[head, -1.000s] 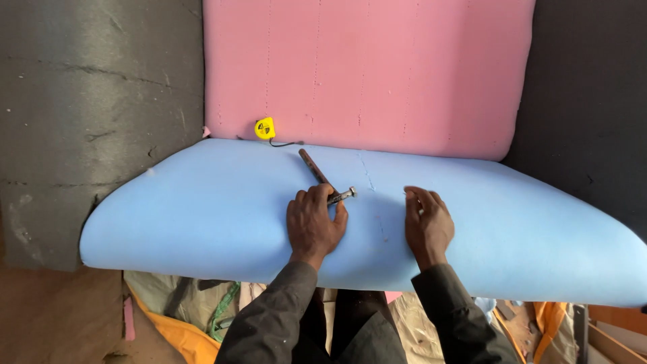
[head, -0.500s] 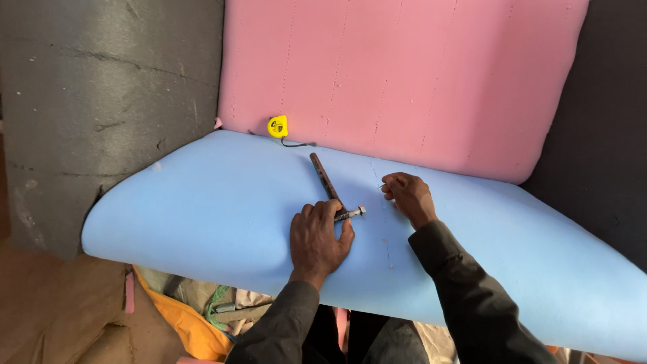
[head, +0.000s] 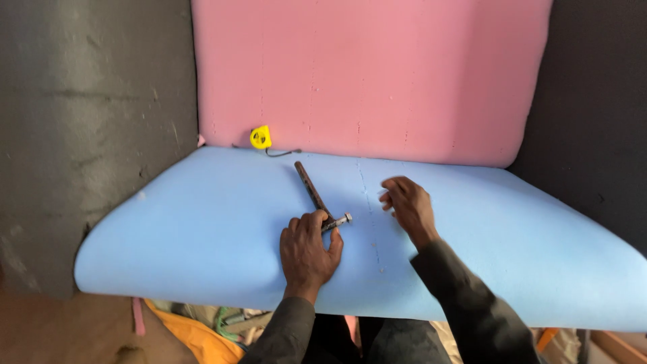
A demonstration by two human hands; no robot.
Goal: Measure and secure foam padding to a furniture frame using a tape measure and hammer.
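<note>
A big blue foam sheet (head: 202, 236) lies flat and bends down at its near edge. The left hand (head: 309, 251) rests on top of it, palm down, with its arm in a dark sleeve coming up from the near side. The fingers of this hand press on the near end of a dark metal tool (head: 317, 198), right where a short silver bolt-like piece sticks out to the right. The hand is not closed around the tool; it just pushes it flat onto the foam. The long dark bar of the tool points away to the far left, toward a small yellow tape measure (head: 261, 137). The tape measure sits at the far edge of the blue foam, touching a pink foam sheet (head: 377, 74) that stands up behind it. The right hand (head: 406, 204) is just to the right of the tool, above the blue foam. Its fingers are loose and a bit curled, pointing left, and it holds nothing. Its arm reaches in from the near right. Dark grey foam (head: 87, 135) stands on the left side.
</note>
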